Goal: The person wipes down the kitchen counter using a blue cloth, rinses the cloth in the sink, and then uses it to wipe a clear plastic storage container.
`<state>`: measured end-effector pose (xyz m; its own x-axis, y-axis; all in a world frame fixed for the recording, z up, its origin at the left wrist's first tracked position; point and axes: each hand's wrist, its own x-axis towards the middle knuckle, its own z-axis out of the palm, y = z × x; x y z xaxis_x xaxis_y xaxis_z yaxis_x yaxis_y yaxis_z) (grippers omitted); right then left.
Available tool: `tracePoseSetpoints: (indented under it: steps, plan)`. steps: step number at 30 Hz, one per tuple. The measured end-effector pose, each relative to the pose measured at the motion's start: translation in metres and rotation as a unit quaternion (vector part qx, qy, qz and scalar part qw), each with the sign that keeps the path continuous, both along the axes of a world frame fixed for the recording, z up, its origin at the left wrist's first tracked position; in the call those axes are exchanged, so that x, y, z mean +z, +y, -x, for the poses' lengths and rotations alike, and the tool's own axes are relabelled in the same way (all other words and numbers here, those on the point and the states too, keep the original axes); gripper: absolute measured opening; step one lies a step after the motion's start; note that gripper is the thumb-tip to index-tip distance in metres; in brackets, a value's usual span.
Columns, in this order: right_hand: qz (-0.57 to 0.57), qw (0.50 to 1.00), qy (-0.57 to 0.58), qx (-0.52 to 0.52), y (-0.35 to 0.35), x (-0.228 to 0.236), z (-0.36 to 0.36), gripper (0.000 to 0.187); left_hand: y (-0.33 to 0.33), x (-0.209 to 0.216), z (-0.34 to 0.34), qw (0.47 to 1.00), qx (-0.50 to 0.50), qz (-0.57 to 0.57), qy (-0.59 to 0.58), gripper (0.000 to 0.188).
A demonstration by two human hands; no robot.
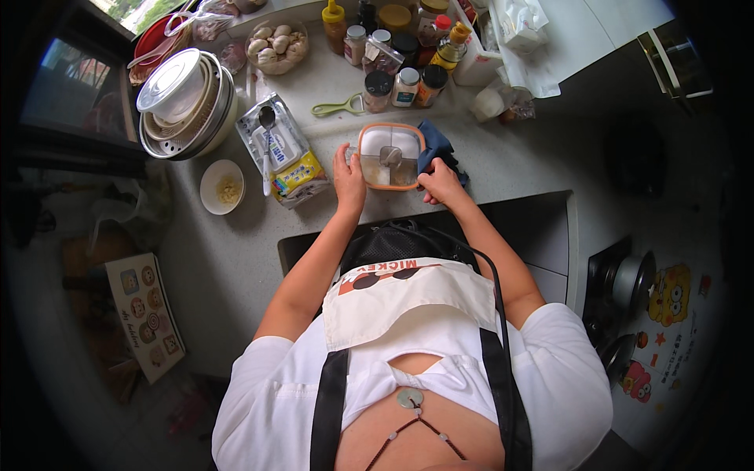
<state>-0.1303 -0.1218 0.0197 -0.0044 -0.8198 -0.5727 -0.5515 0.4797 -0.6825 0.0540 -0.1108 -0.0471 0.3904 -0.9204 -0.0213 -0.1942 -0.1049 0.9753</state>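
Note:
A clear rectangular food container [391,187] with an orange rim stands on the counter in front of me. Dividers split its inside, and something pale lies in part of it; the contents are hard to make out. My left hand [349,179] grips its left side, fingers pointing away from me along the edge. At the right side, my right hand [442,183] pinches a dark blue cloth [434,147], which is bunched against the container's rim. Part of the cloth hangs beyond my fingers on the right.
Left of the container lie a wipes packet [287,161] with a spoon [267,137] on it and a white bowl [222,187] of chopped pale bits. A green peeler [338,105], seasoning jars [406,86] and a garlic bowl [276,47] stand behind. Stacked colanders [188,102] are far left.

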Motion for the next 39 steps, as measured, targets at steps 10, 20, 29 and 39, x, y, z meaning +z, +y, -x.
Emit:
tracePoseSetpoints:
  steps: [10, 20, 29, 39]
  plan:
    - [0.016, 1.0, -0.013, -0.021, -0.021, -0.009, 0.006, 0.029, 0.002, -0.025, 0.0, 1.0, 0.0, -0.014, 0.019, 0.029]
    - [0.019, 0.999, 0.011, -0.033, -0.059, -0.009, 0.028, 0.023, 0.006, -0.017, -0.001, 0.995, -0.09, -0.047, -0.011, 0.031]
    - [-0.035, 0.995, -0.082, -0.041, -0.032, -0.014, 0.036, 0.014, 0.006, -0.007, -0.002, 0.994, -0.089, -0.065, -0.003, 0.028]
    - [0.147, 0.988, 0.029, 0.033, -0.039, -0.031, 0.094, 0.022, 0.007, -0.024, -0.001, 0.994, -0.084, 0.0, -0.073, 0.027]
